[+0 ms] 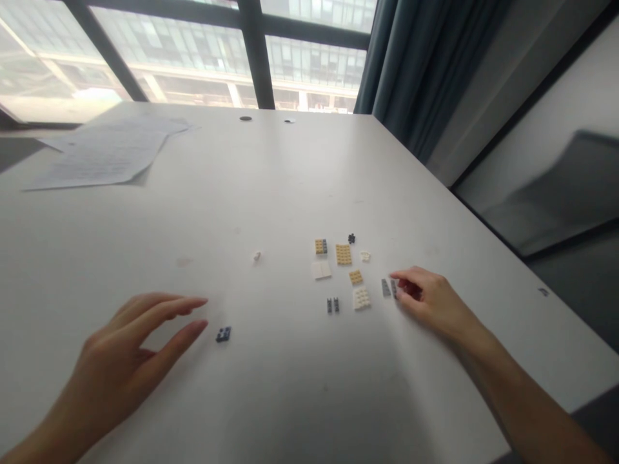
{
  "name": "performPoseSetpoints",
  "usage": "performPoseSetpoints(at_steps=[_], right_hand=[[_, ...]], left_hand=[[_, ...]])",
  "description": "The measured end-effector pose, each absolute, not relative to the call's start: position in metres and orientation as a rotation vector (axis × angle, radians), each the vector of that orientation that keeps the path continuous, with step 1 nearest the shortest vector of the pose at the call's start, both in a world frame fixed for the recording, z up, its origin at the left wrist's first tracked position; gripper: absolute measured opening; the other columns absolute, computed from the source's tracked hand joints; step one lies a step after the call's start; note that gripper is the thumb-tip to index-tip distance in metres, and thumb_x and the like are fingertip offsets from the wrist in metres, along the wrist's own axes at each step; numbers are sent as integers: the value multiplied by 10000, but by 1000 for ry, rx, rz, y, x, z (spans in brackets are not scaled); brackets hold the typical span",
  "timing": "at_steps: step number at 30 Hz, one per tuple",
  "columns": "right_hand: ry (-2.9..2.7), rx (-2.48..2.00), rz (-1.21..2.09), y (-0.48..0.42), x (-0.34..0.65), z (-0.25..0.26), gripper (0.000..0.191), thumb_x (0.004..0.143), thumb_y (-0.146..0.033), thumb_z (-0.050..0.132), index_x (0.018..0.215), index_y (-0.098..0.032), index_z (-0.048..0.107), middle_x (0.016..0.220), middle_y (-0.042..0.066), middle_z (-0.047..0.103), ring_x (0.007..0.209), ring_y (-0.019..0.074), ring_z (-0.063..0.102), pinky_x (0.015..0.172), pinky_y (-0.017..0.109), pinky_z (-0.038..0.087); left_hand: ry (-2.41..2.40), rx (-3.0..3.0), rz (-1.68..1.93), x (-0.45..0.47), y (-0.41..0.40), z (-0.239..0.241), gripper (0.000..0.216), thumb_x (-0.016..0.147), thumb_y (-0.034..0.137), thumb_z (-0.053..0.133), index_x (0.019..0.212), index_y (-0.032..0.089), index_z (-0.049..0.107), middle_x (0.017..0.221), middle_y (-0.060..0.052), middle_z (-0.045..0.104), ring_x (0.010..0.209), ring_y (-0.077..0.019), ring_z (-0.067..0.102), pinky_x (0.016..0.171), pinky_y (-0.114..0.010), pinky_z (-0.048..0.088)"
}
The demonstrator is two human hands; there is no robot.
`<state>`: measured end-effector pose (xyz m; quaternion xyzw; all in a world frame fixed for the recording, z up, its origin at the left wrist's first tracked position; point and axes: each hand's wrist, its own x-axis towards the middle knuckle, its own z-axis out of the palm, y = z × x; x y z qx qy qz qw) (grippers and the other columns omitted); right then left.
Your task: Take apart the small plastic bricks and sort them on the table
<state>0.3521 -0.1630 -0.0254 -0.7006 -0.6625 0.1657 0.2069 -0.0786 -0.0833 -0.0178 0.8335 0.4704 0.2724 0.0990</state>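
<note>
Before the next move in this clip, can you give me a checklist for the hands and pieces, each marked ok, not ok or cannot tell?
1. Left hand clear of the dark blue piece: ok, fingers parted, a gap shows.
2. Right hand firmly gripping the nearer grey piece: cannot tell, fingers partly cover it.
3. Other grey piece apart from that one: ok.
4. Small white piece in with the main cluster: not ok, it lies off to the left.
5. Papers away from the pieces: ok.

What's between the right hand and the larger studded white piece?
In the head view, a grey piece, then a second grey piece at the right hand.
</note>
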Motion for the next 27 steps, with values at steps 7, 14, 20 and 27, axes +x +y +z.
performPoseSetpoints(at_steps=[7,14,20,27], right_hand=[[-1896,-1884,602,-160,357,-23,312,784,-177,574,1079,-210,673,786,-1,582,648,126,549,640,241,451],[-1873,-1817,660,-158,359,-26,284,820,-191,560,1078,-212,677,797,8,593,632,124,552,632,247,466],[-1846,-1785,703,-157,359,-24,295,818,-248,599,1103,-214,665,812,11,588,637,123,546,611,245,469],[-1868,-1826,633,-157,360,-27,390,786,-330,667,1157,-211,645,904,31,592,671,136,536,634,269,483]], left_hand=[[1378,2432,702,-98,-81,-41,274,829,452,577,1077,337,597,1091,16,574,932,-192,583,608,-222,549],[1363,2353,769,-88,-84,-42,263,836,413,563,1084,502,559,1059,87,570,948,-228,571,874,-449,481],[1354,2399,804,-82,-92,-38,372,831,358,580,1140,559,538,1045,82,570,934,-231,568,694,-382,528],[1182,2590,849,-71,-95,-34,413,819,252,608,1161,477,552,1009,36,606,912,-227,574,850,-428,475]])
